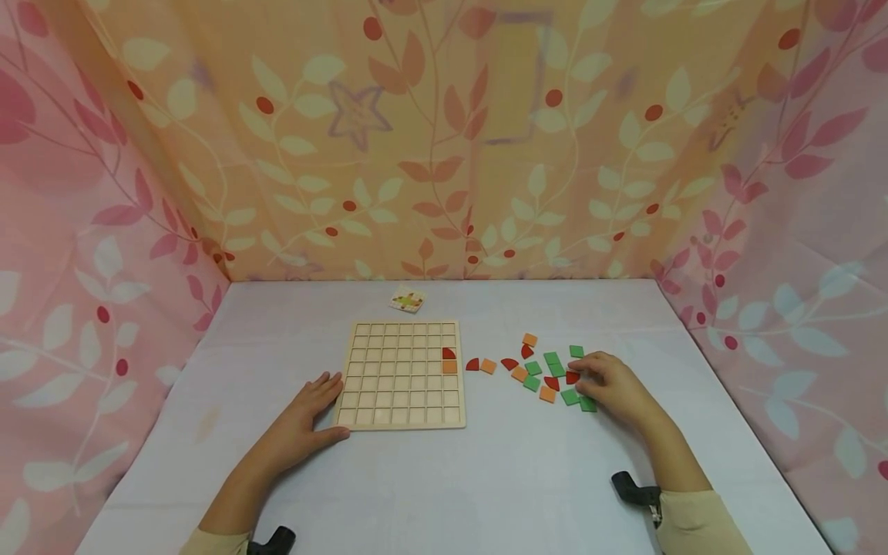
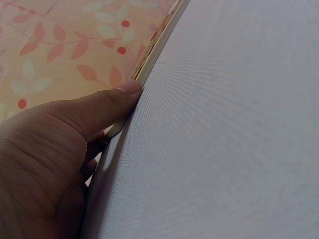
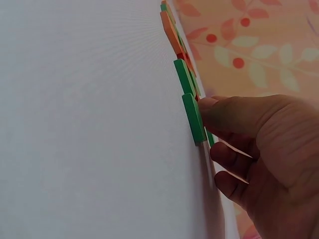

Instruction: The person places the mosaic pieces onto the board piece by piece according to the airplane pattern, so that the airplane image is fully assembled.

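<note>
A wooden grid board (image 1: 398,422) lies flat, with a red quarter-circle tile (image 1: 449,354) and an orange square tile (image 1: 449,367) in its rightmost column. My left hand (image 1: 305,420) rests at the board's near left corner, fingers stretched along the left side and thumb at the front edge. Over the scattered tiles, my right hand (image 1: 613,389) has thumb and index finger at either side of another red quarter-circle piece (image 1: 572,378). In the right wrist view a green tile (image 3: 194,119) stands just in front of the thumb, partly hiding the fingertips' contact.
Several loose green, orange and red tiles spread right of the board, among them a green square (image 1: 533,368) and an orange square (image 1: 547,395). Behind the board lies a small patterned card (image 1: 407,300). Flowered curtains (image 1: 430,154) enclose the white table (image 1: 416,493).
</note>
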A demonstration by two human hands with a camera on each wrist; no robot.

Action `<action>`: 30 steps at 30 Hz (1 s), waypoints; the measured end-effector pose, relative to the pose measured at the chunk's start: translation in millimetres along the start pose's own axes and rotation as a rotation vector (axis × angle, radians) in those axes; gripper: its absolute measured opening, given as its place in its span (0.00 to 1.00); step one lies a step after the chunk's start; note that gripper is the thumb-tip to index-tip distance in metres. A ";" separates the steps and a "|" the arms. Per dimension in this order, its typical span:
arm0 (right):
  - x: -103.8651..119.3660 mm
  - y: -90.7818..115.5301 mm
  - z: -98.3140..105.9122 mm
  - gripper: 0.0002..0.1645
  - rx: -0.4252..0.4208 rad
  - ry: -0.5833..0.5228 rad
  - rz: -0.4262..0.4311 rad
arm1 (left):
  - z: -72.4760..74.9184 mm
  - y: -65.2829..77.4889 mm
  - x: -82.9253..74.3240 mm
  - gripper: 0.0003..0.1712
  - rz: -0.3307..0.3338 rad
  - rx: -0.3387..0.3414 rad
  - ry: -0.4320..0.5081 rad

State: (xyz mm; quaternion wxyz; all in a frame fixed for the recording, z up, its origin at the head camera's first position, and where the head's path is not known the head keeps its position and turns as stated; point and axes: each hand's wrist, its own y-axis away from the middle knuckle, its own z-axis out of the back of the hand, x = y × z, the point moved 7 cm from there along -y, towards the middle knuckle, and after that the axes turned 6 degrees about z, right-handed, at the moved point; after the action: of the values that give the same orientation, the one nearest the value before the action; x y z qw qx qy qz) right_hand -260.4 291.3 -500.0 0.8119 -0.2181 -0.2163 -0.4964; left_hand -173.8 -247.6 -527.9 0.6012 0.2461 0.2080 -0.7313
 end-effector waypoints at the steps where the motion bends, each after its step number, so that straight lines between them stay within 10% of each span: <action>1: -0.2 -0.4 -0.4 0.21 0.003 0.000 0.001 | 0.4 0.2 -0.6 0.56 -0.003 -0.004 -0.001; 30: -3.3 -5.2 -4.2 0.15 0.088 0.004 -0.096 | -0.9 -1.4 1.4 0.57 0.032 0.022 0.005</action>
State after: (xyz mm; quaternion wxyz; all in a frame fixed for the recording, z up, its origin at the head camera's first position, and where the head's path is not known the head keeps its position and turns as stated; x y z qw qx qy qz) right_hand -265.9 289.1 -504.6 0.7964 -0.1706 -0.2463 -0.5253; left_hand -175.3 -247.8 -529.4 0.6094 0.2579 0.1975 -0.7232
